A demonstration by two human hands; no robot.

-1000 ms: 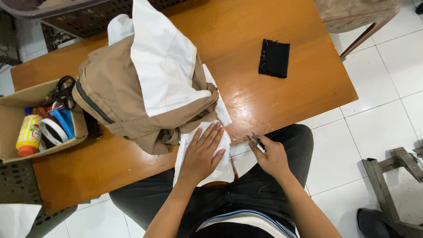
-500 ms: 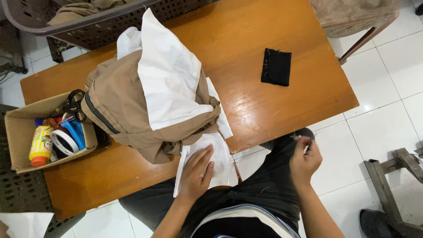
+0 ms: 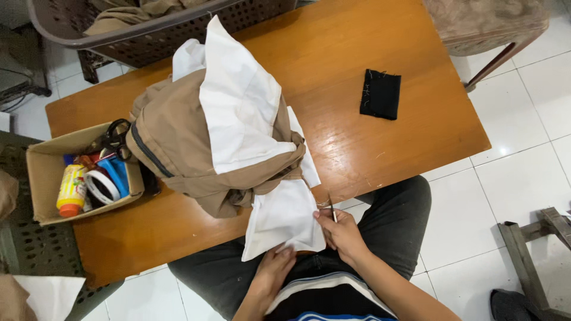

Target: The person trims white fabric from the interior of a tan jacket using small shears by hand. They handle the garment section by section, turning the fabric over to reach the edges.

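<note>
**stitchfan:** ok so what's going on at the bottom of the frame? Looks like both hands are on that white cloth [image 3: 284,223].

**deskcam_guy:** Yep. The white cloth hangs off the near edge of the wooden worktop [image 3: 357,142], lower middle of the frame, over the person's lap. The left hand [image 3: 273,270] is under its bottom edge, fingers curled up and pinching the hem. The right hand [image 3: 342,233] sits at the cloth's right edge, fingers closed around a thin needle [image 3: 332,209] that sticks up out of the pinch.

**stitchfan:** And the brown lump above it?

**deskcam_guy:** A tan garment [image 3: 190,154] bunched up in the middle of the worktop, with more white fabric draped over the top of it. The white cloth comes out from under it.

**stitchfan:** Other stuff around?

**deskcam_guy:** Cardboard box [image 3: 41,172] at the left edge of the frame with scissors [image 3: 110,138], a roll of tape [image 3: 101,185] and a yellow bottle [image 3: 71,189] in it. A small black fabric piece [image 3: 380,94] lies alone on the upper right of the worktop, well apart from the hands. A dark plastic basket [image 3: 166,30] sits at the top left.
</note>
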